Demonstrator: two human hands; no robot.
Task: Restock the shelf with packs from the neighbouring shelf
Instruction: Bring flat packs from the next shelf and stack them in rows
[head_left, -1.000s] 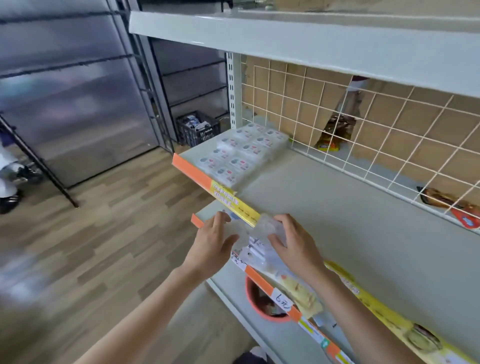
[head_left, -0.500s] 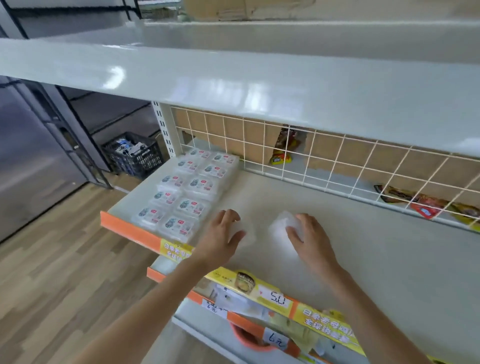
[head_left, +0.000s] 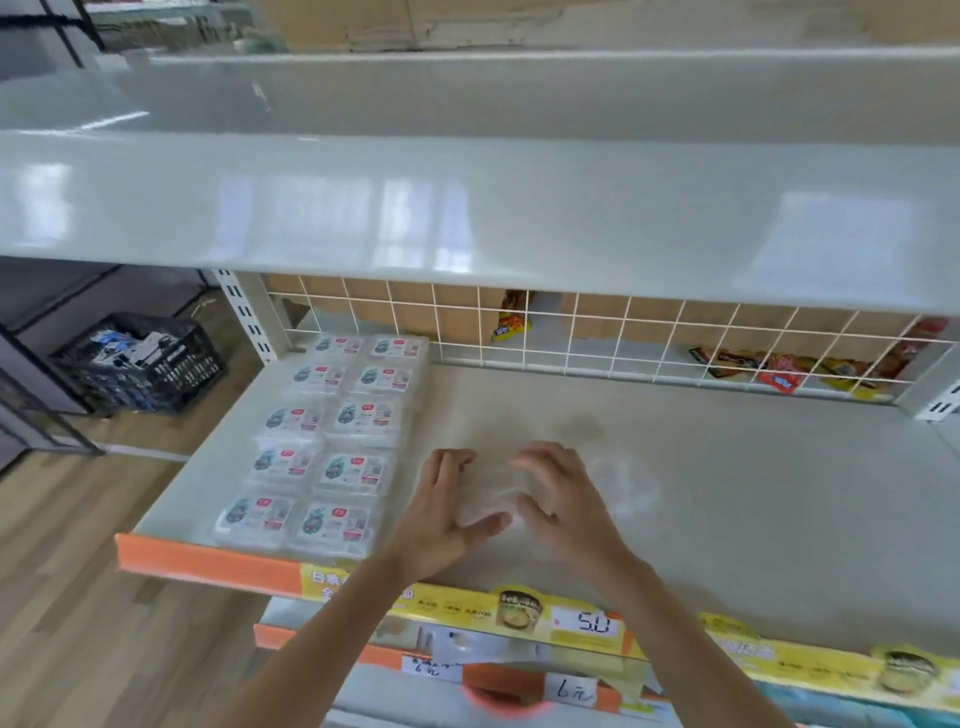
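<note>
On the pale shelf (head_left: 727, 493), beside two rows of labelled packs (head_left: 322, 441), a blurred clear pack (head_left: 488, 499) is grasped between the left hand (head_left: 441, 519) and right hand (head_left: 561, 499), and could be set askew or nudged into the rows if released carelessly.

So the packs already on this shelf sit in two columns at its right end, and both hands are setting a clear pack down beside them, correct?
Not quite. The head view shows the two columns of packs at the left end of the shelf, not the right. The rest holds: the left hand and right hand are on a clear pack just to the right of them.
</note>
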